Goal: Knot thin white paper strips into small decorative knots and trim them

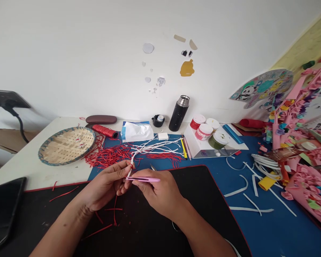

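Note:
My left hand [107,184] pinches a bundle of white paper strips [149,148] near its lower end, where a red strip is wound round it. The strips fan out away from me over the blue mat [256,228]. My right hand [160,191] is closed on pink tweezers [144,179], whose tips point left at the bundle by my left fingers. Both hands hover over the black mat [155,228].
Loose red strips [109,155] lie beyond my hands. A woven tray [66,144], a red spool [105,131], a tissue pack [137,131], a black flask [179,112] and paint jars [204,131] stand behind. Pink paper crafts [305,160] crowd the right side.

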Demonstrator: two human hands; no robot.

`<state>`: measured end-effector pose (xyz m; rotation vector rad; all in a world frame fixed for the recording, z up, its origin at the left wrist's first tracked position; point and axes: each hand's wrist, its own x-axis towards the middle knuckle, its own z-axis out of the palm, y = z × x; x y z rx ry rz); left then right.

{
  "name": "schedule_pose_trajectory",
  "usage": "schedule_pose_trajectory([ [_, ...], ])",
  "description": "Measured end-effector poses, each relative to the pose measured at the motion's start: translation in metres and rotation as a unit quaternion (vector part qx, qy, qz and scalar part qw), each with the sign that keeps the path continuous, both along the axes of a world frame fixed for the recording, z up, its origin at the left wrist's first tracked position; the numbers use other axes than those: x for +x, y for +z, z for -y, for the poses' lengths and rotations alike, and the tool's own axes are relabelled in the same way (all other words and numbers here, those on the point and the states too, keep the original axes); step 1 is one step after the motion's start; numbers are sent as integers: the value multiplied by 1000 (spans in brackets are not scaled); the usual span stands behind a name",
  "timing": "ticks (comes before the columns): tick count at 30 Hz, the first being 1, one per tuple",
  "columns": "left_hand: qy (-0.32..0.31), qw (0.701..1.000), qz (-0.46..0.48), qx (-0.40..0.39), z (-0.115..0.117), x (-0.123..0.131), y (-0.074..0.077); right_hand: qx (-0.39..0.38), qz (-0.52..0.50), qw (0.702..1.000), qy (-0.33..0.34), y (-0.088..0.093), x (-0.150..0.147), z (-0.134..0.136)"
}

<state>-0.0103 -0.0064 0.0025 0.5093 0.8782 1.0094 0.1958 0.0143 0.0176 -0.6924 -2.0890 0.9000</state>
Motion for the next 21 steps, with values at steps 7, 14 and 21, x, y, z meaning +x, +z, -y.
schedule_pose_trajectory([
  [7,-5,1000,-16,-4,0,1,1,23,2,1000,0,0,0,0],
  [14,-17,999,-45,9,2,-3,1,-76,-35,997,0,4,0,0],
  [21,-60,993,-102,25,4,-6,7,-339,-57,939,20,-6,0,-7],
])
